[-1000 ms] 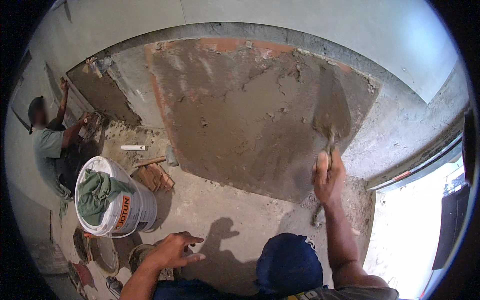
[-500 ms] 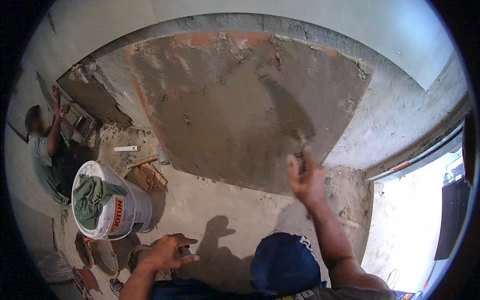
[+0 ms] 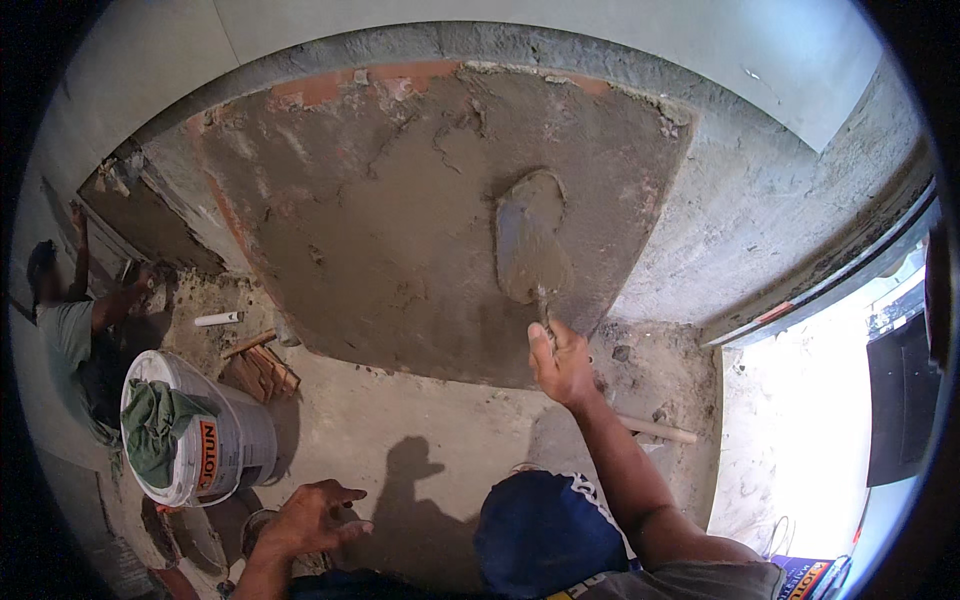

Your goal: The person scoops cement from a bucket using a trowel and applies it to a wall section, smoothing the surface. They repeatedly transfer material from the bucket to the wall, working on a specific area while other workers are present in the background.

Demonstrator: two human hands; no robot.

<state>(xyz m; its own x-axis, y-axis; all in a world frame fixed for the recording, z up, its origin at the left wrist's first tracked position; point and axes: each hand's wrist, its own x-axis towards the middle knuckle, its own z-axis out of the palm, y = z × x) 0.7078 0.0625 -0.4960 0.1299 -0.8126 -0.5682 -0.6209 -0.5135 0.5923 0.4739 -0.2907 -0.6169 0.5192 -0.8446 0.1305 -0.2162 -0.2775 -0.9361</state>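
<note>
Clamped the right hand (image 3: 562,365) round the trowel (image 3: 532,240) by its handle, over the mortar (image 3: 370,240) on the wall (image 3: 740,230), and held the left hand (image 3: 312,515), thumb and fingers apart, near 1 white bucket (image 3: 255,445).

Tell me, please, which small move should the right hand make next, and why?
I would perhaps draw the trowel toward the ridges at its upper left: the right hand holds it over the mortar, whose surface is uneven there.
</note>
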